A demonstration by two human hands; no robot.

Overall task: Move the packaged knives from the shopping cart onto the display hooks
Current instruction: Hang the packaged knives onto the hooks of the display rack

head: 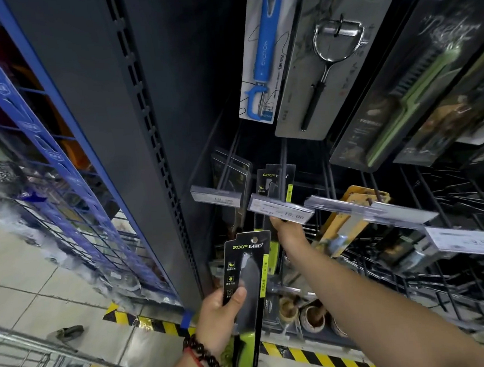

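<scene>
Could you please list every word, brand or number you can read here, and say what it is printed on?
"QXF": top of the packaged knife in the left hand.
"QXF": hanging knife pack.
"15.00": price tag above the right hand.
Blue peeler handle lettering, other tags, small pack print: too blurred.

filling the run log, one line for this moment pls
left hand holds packaged knife | right hand at hook under price tag | knife not yet hung
</scene>
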